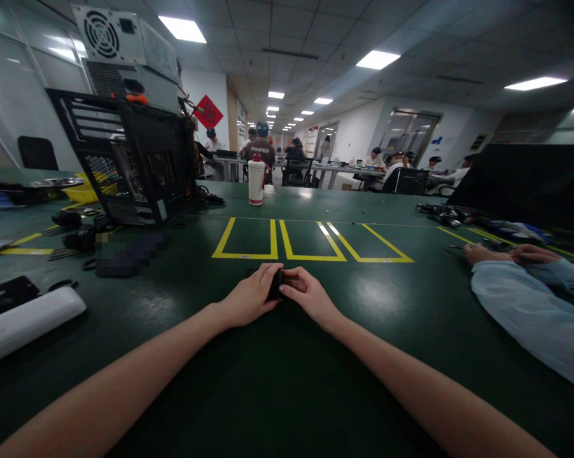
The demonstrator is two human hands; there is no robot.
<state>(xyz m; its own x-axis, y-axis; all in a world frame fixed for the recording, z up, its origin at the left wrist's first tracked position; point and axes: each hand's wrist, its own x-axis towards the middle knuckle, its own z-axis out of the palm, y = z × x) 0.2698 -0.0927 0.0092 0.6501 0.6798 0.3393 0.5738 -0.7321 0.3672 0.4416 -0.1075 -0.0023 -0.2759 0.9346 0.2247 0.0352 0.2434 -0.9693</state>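
At the middle of the green table, a small black object (276, 286) is between my two hands; its kind does not show. My left hand (253, 296) is closed round it from the left, the fingers over its top and the thumb low at the front. From the right, the fingertips and thumb of my right hand (310, 294) pinch at its side. Much of the object is hidden by my left hand. Just beyond my hands, yellow tape marks (315, 257) lie on the tabletop.
A black computer case (148, 159) with power supplies (125, 38) on top stands at the left. A white bottle (256, 181) is at the back. A white long object (34, 321) lies near left. At the right, a co-worker's blue sleeves (520, 305) reach over the table.
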